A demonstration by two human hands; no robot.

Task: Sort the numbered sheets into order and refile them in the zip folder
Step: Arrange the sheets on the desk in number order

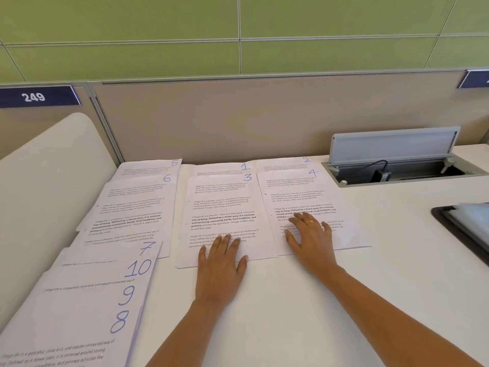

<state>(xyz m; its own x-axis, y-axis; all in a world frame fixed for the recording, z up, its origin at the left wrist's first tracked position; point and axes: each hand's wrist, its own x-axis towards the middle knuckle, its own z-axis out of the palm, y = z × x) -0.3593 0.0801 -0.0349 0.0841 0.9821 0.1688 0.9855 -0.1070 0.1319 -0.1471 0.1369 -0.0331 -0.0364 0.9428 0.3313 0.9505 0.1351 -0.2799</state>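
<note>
Sheet 3 (225,207) under left hand (221,268), sheet 4 (296,197) under right hand (311,235); fingers (222,243) spread.

Left hand (221,271): bare, no jewellery visible. Right hand (312,239): one narrow gold ring (310,221) on one finger, near the knuckle. Both forearms (397,308): bare to the near frame edge.

A white desk (330,300) is backed by a grey partition (211,120), above which green wall panels (119,19) are seen. A blue sign (37,96) marked 249 is fixed at the upper left, and a second blue sign (475,79) is cut off at the upper right. Right of centre, a cable well (412,174) is set into the desk, its grey lid (394,145) raised and a black plug (381,174) lodged inside.
</note>
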